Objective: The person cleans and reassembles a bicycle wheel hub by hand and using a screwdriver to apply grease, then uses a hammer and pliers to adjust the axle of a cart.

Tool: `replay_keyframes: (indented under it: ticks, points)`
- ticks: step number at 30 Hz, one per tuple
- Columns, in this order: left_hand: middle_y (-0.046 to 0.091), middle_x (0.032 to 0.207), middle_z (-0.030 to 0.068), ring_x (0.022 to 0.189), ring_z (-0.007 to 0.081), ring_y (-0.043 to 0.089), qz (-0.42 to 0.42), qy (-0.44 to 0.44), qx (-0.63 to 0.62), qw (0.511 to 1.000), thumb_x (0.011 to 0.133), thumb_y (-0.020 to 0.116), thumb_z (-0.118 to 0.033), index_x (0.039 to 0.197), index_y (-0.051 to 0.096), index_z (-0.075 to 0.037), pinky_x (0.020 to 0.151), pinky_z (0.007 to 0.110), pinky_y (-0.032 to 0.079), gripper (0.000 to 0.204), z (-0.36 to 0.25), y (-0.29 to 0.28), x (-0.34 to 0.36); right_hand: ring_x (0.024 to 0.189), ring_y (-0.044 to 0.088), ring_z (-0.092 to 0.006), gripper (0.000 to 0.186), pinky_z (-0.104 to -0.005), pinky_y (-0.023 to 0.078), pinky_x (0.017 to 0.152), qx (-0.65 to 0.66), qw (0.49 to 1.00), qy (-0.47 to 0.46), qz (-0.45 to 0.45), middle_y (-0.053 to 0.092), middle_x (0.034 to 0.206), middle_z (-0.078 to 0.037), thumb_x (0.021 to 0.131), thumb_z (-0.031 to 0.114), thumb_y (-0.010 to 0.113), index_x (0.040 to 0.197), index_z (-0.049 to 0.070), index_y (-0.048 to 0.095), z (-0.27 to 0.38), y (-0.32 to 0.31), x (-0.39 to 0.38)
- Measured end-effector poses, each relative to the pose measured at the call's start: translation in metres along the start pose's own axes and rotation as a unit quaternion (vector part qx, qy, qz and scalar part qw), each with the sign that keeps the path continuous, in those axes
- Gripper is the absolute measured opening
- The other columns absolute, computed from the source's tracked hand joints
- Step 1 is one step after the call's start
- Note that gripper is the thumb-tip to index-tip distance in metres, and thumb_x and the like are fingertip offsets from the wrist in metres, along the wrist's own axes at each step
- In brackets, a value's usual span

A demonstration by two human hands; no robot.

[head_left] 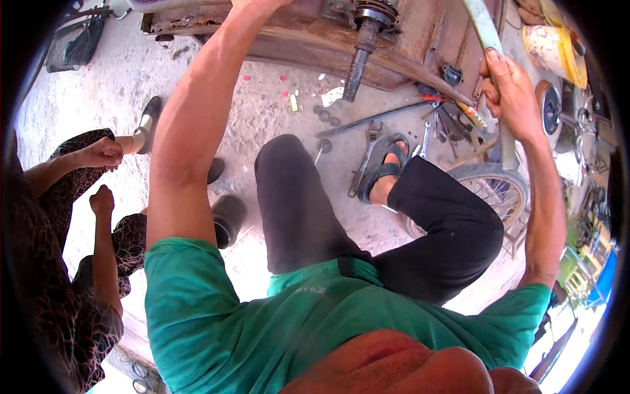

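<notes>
Where the right hand [508, 88] grips, a pale bar [483, 26] slants

At upper right, the bar runs from the top edge down and rightward into the fist (the left hand [260, 2] is cropped; its grip I cannot tell). Pale lettering [310, 289] marks the green shirt [289, 328]; wrenches [425, 139] lie on rough floor [125, 72].

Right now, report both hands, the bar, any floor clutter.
Right hand grips pale bar. Left hand mostly beyond top edge. Adjustable wrench on floor beside sandal.

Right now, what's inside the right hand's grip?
A pale green bar, running off the picture's top edge; the stretch within the right hand is covered.
</notes>
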State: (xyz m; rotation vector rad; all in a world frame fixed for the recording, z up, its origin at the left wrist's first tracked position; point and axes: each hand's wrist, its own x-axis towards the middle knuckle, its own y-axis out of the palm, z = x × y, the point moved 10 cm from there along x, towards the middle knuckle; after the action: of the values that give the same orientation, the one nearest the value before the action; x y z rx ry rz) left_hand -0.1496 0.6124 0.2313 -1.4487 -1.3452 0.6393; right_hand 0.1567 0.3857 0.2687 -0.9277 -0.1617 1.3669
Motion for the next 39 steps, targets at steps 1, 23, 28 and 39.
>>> replay_keyframes:
  ticks: [1, 23, 28, 39]
  points:
    - [0.072, 0.101, 0.0293, 0.098, 0.0461, 0.070, 0.006, 0.004, -0.002, 1.000, 0.091, 0.061, -0.044, 0.136, 0.057, -0.009, 0.089, 0.056, 0.054, 0.057, -0.005, 0.000, 0.000, 0.054, 0.043, -0.0056, 0.047, -0.0261, 0.036, 0.046, 0.022, 0.999, 0.002, -0.026, 0.048, 0.064, 0.004, 0.105, 0.053, 0.054, 0.092, 0.009, 0.059, -0.005, -0.004, 0.000]
    - [0.073, 0.097, 0.0268, 0.094, 0.0460, 0.071, -0.029, 0.021, 0.025, 0.999, 0.089, 0.062, -0.040, 0.133, 0.058, -0.009, 0.088, 0.055, 0.054, 0.054, -0.001, 0.003, -0.001, 0.052, 0.043, -0.0060, 0.051, -0.0270, 0.036, 0.047, -0.060, 0.991, -0.018, 0.117, 0.047, 0.063, 0.004, 0.106, 0.055, 0.053, 0.092, 0.006, 0.057, -0.008, 0.028, -0.008]
    - [0.073, 0.099, 0.0274, 0.094, 0.0462, 0.070, -0.030, 0.027, 0.024, 0.999, 0.090, 0.061, -0.040, 0.133, 0.058, -0.009, 0.089, 0.056, 0.054, 0.053, -0.010, -0.002, 0.001, 0.051, 0.044, -0.0061, 0.052, -0.0268, 0.035, 0.046, 0.038, 0.997, 0.037, 0.054, 0.045, 0.062, 0.004, 0.105, 0.055, 0.053, 0.092, 0.005, 0.057, -0.027, 0.016, -0.006]
    - [0.073, 0.102, 0.0277, 0.097, 0.0450, 0.070, -0.040, 0.029, 0.016, 0.999, 0.089, 0.061, -0.038, 0.134, 0.058, -0.009, 0.090, 0.055, 0.054, 0.054, -0.007, -0.001, -0.001, 0.051, 0.041, -0.0041, 0.042, -0.0221, 0.031, 0.044, 0.094, 0.995, -0.006, -0.013, 0.048, 0.065, 0.005, 0.106, 0.050, 0.055, 0.095, 0.009, 0.060, -0.004, -0.009, -0.008]
